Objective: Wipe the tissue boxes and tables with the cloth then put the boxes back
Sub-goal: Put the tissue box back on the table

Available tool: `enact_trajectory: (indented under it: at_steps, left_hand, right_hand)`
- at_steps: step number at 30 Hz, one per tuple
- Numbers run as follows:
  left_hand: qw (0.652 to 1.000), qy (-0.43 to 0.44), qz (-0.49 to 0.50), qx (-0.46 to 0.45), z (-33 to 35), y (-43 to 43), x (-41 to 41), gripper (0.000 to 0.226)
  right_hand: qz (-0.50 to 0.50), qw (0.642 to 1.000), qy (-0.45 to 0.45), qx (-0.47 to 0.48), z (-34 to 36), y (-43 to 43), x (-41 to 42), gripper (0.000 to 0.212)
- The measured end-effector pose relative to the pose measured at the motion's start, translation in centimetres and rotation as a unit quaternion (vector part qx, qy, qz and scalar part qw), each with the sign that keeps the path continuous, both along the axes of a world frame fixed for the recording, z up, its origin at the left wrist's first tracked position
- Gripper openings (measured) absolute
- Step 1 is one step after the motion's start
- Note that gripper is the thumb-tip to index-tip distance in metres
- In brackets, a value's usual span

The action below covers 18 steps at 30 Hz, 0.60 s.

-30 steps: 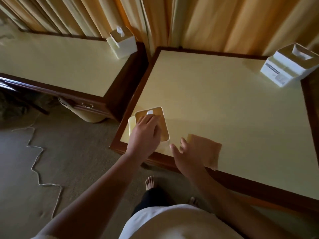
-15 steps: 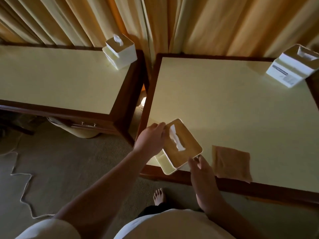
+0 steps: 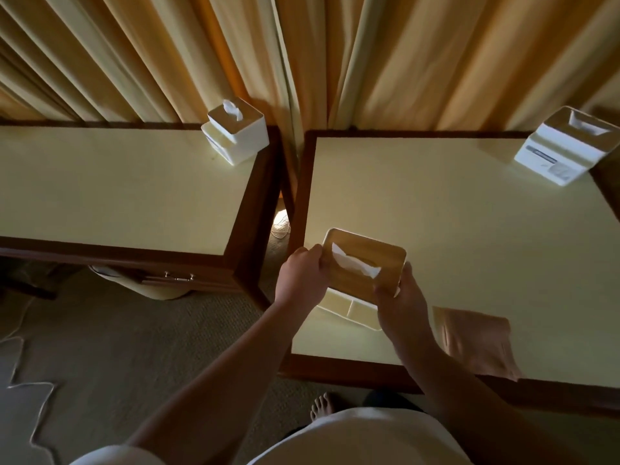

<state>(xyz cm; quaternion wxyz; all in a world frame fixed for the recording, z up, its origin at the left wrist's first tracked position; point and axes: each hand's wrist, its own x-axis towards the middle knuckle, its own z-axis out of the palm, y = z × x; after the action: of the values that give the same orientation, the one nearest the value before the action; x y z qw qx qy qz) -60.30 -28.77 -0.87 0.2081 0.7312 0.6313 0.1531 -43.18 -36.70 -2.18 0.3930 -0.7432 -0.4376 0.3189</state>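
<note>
- Yellow curtains [image 3: 369,62] hang in long folds behind the right bench [image 3: 453,246], and they fill the whole back of the room.
- Brown carpet floor [image 3: 117,347] lies below and to the left of the right bench.
- That right bench has a pale yellow top with a dark wood edge.
- The left bench [image 3: 117,189] looks the same and stands just beside the right bench, with a thin gap between them.
- The wood-lid tissue box [image 3: 364,263] is over the near left corner of the right bench, with a white tissue poking up from its slot. I cannot tell if its bottom touches the top.
- A second tissue box [image 3: 567,146] sits at the far right corner of the right bench.
- A white tissue box [image 3: 236,132] sits on the left bench, at the far corner closest to the right bench.
- The brown cloth [image 3: 476,344] lies flat at the near edge of the right bench.
- Both hands are over the right bench's near left corner. The left hand [image 3: 300,280] grips the left end of the wood-lid tissue box, and the right hand [image 3: 401,303] grips its right end.
- A thin cord [image 3: 30,387] zigzags on the carpet, far left of the right bench.
- A bare foot [image 3: 323,406] stands just in front of the right bench.
</note>
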Motion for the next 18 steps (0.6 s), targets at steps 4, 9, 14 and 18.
enact_trajectory:
  at_steps: [4,9,14,18]
  left_hand:
    - [0.999,-0.015,0.045,0.003,0.5,2.0,0.7,0.025]
    - [0.995,-0.031,0.091,0.012,1.7,5.8,2.7,0.023]
    - [0.987,-0.063,0.147,-0.008,2.0,9.3,4.7,0.022]
    - [0.983,-0.064,0.174,-0.011,2.0,12.0,6.4,0.024]
  right_hand:
    - [-0.007,0.999,-0.014,0.033,0.7,3.2,0.7,0.029]
    - [-0.023,0.998,-0.018,0.052,1.0,9.5,3.3,0.017]
    - [0.024,0.998,-0.044,0.032,1.4,15.4,5.4,0.031]
    - [0.062,0.996,-0.065,0.01,0.9,20.0,6.1,0.045]
